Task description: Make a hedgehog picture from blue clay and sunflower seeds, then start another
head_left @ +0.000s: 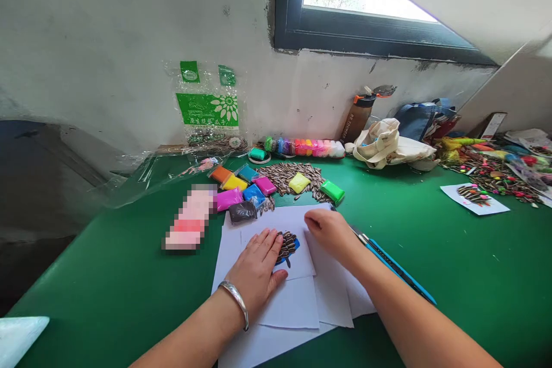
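My left hand [260, 264], with a silver bangle at its wrist, lies flat on a small white sheet [295, 299]. Its fingers partly cover a figure of sunflower seeds set in blue clay [288, 246]. A single seed [288, 263] shows at the figure's lower edge. Just above and right of it, my right hand [326, 231] is curled closed over the paper; whatever its fingertips may pinch is hidden. Beyond both hands lie packets of coloured clay, among them a black one [242, 213], and a pile of loose sunflower seeds [282, 177].
A blue pen-like tool [401, 267] lies right of the papers. Toward the wall stand a clear seed bag [209, 109], a row of clay colours [319, 148], a brown bottle [357, 118] and a cloth bag [383, 144]. A finished seed card [474, 198] lies at right.
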The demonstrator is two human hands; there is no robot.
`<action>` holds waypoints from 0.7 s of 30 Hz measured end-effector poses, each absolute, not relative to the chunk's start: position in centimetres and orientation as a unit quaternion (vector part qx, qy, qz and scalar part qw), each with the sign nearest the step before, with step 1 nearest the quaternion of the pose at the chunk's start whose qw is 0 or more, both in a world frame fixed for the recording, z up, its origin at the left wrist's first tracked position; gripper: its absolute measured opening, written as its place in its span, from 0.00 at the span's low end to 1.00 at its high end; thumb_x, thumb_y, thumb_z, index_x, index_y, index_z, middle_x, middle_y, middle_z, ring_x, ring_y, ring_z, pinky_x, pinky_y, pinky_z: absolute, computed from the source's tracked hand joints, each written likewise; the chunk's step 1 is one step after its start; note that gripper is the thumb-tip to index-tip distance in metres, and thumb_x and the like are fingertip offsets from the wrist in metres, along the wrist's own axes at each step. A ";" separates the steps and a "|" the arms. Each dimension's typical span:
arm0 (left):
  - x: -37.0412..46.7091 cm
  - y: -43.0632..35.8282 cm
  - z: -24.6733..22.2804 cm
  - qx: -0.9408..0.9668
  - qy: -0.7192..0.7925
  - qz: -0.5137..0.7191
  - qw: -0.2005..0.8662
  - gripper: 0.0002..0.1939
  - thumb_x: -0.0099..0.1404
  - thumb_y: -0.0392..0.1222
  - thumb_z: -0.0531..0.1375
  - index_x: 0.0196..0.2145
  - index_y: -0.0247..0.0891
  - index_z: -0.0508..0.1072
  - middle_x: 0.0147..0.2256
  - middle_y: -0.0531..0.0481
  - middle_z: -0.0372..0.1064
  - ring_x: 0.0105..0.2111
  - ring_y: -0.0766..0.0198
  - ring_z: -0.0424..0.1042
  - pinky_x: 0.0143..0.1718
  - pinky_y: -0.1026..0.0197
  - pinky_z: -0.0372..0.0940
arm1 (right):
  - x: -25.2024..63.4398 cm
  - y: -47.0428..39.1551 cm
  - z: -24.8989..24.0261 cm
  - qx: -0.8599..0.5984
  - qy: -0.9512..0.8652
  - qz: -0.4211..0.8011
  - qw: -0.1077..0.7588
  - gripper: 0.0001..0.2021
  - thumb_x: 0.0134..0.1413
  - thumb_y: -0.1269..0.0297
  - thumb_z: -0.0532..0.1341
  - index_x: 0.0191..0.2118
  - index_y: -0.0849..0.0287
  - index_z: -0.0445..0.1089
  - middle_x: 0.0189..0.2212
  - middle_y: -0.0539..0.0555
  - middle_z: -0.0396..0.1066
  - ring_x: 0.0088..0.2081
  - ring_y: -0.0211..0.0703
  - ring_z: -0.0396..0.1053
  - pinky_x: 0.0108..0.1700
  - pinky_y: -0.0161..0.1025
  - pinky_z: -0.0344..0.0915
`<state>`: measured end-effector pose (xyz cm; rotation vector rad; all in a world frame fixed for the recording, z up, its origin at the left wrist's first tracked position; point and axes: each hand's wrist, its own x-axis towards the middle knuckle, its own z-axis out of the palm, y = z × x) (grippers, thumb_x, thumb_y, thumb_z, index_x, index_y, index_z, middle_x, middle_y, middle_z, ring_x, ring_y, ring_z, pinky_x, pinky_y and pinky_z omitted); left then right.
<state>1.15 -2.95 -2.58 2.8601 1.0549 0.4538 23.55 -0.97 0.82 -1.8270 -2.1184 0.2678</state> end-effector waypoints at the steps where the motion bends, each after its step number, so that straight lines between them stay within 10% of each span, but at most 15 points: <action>1: 1.1 -2.9 -2.7 0.927 0.342 0.153 0.029 0.27 0.65 0.47 0.52 0.58 0.32 0.58 0.58 0.38 0.57 0.59 0.50 0.54 0.56 0.45 0.56 | 24.1 -0.3 1.1 -0.649 -0.744 0.067 0.144 0.12 0.55 0.71 0.51 0.28 0.58 0.71 0.27 0.52 0.70 0.30 0.38 0.64 0.32 0.32 0.53; 21: 1.1 -3.0 -2.5 0.927 0.345 0.146 0.035 0.27 0.65 0.48 0.52 0.58 0.31 0.57 0.58 0.37 0.56 0.59 0.49 0.53 0.56 0.45 0.56 | 22.4 5.1 0.8 -0.598 -0.800 -0.046 0.003 0.09 0.55 0.73 0.52 0.36 0.62 0.69 0.37 0.63 0.69 0.41 0.49 0.65 0.39 0.40 0.56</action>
